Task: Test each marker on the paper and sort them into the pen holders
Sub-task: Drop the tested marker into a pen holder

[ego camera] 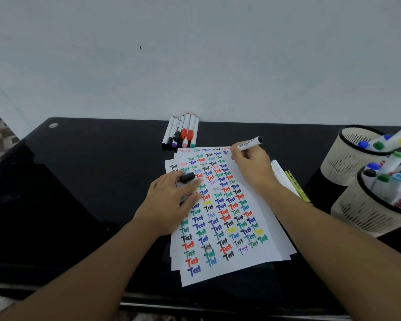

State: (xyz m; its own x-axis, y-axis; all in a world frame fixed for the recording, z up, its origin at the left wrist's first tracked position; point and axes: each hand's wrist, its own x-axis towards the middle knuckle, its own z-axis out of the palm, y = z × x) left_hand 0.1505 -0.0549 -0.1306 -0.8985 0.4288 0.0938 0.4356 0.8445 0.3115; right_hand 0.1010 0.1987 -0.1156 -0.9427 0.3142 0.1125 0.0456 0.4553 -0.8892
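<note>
A stack of white paper (271, 230) covered in coloured "Test" words lies on the black desk. My right hand (252, 166) grips a white marker with a black end (252, 142), its tip down on the paper's top right corner. My left hand (171, 200) presses on the sheet's left side and pinches a black cap (187, 177) between its fingers. Several capped markers (183, 133) lie side by side against the wall behind the paper. Two beige mesh pen holders (347, 158) (361, 212) stand at the right, both filled with markers.
The black glass desk (90, 181) reaches the white wall at the back. A white marker and a yellow ruler-like strip (295, 181) lie just right of the paper, under my right forearm. A metal stud (53, 125) sits at the desk's far left corner.
</note>
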